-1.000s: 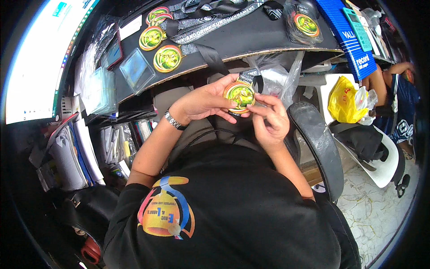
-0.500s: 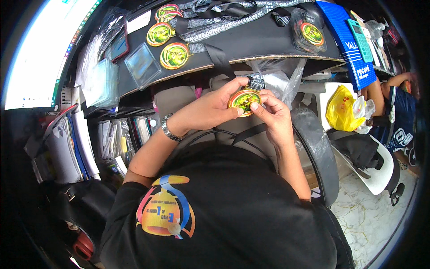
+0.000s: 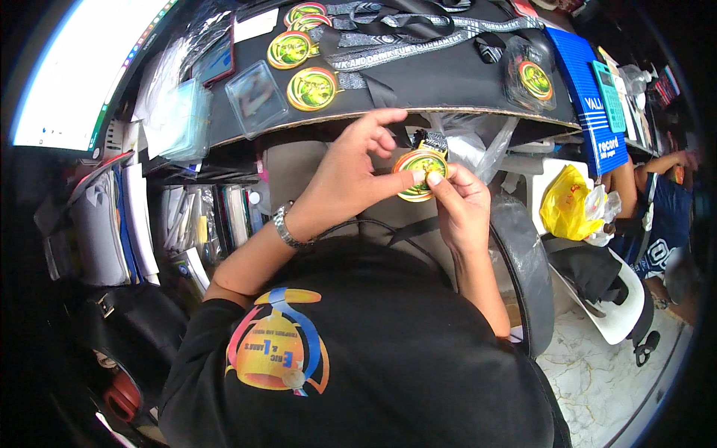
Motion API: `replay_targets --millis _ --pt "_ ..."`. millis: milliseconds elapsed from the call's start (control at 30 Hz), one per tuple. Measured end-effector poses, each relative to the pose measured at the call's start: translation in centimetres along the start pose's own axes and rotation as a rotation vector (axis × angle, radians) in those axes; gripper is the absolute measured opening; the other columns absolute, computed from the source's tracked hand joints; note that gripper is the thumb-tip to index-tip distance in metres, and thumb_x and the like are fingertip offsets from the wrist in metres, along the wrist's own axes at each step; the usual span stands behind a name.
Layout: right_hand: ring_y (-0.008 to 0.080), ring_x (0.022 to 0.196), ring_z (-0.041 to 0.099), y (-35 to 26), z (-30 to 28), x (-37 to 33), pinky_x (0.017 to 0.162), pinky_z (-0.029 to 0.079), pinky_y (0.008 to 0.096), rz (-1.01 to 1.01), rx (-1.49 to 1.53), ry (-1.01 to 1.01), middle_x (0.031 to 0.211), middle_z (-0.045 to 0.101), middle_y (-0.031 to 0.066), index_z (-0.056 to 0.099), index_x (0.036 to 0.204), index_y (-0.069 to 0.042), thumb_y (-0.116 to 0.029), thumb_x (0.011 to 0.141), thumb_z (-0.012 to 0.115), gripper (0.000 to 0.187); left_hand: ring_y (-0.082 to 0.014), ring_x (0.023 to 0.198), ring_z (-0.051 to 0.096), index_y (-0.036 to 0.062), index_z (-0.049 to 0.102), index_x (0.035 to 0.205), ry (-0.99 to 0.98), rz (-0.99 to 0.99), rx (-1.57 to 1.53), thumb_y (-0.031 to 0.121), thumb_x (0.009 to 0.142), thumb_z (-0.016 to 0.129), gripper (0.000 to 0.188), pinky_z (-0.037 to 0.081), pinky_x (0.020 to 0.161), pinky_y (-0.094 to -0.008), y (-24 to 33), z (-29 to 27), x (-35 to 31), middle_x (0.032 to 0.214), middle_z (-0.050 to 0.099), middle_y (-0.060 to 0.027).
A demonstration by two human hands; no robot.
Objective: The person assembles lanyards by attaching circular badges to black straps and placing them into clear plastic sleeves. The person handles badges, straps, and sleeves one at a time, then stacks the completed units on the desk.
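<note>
A round gold medal with a green and yellow face and a red rim is up off the desk in front of my chest. My right hand grips its right side, thumb on the face and fingers behind. My left hand is open, its fingers stretched away from the medal, while its thumb tip touches the face. A patterned black-and-white ribbon comes off the medal's top edge. Similar medals, one of them a separate medal near the desk edge, lie with their ribbons on the black desk.
A clear plastic case and a stack of clear sleeves lie at the desk's left. On the right are a bagged medal, a blue record book and a teal calculator. A yellow bag hangs nearby, by another person's arm.
My left fingers have come off the medal's edge and stretched out, leaving only the thumb touching it. The right hand keeps its grip. The view has shifted slightly.
</note>
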State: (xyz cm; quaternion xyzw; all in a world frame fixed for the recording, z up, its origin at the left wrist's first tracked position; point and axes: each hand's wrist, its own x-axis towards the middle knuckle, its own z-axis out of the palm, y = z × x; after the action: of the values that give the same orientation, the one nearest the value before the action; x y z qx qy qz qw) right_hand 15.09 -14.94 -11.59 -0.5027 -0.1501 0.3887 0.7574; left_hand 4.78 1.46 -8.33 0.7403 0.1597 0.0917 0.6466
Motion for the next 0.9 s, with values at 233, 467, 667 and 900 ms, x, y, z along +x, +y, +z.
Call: replay_targets --millis 233,467,667,900 --pt "0.0111 0.085 0.064 -0.9 1.9 1.3 0.081 0.051 0.0254 0.021 -0.006 -0.103 0.097 0.069 0.0090 0.057 0.107 0.002 0.001 0.090 0.062 0.017 -0.0065 0.097 0.058 -0.0004 0.054 0.113 -0.187 -0.058 -0.489 0.001 0.090 0.064 0.026 0.049 0.085 -0.0233 -1.9 -0.7 0.0 0.103 0.061 -0.0020" --pt "0.0111 0.083 0.065 -2.7 3.7 4.2 0.081 0.051 0.0253 0.262 -0.186 -0.262 0.092 0.070 0.0087 0.060 0.099 0.001 0.004 0.085 0.064 0.015 -0.0057 0.093 0.059 -0.0004 0.055 0.115 -0.127 -0.054 -0.307 0.002 0.089 0.066 0.029 0.049 0.080 -0.0202 0.3 -4.0 -1.7 0.100 0.062 -0.0025" --pt "0.0101 0.072 0.066 -4.4 6.2 7.6 0.071 0.053 0.0233 0.116 -0.225 -0.266 0.086 0.070 0.0073 0.062 0.096 0.002 0.001 0.085 0.066 0.012 -0.0301 0.093 0.061 0.0062 0.057 0.117 0.825 -0.010 1.166 0.041 0.079 0.073 0.054 0.053 0.076 -0.0413 1.5 -10.6 -0.8 0.103 0.058 -0.0166" --pt "0.0079 0.069 0.064 -5.3 10.1 11.8 0.064 0.053 0.0234 -0.004 -0.342 -0.350 0.082 0.069 0.0043 0.063 0.094 0.000 -0.003 0.085 0.068 0.010 -0.0396 0.098 0.060 0.0089 0.052 0.118 0.642 -0.219 1.126 0.031 0.082 0.068 0.046 0.051 0.082 -0.0508 0.5 -11.5 0.1 0.108 0.054 -0.0215"
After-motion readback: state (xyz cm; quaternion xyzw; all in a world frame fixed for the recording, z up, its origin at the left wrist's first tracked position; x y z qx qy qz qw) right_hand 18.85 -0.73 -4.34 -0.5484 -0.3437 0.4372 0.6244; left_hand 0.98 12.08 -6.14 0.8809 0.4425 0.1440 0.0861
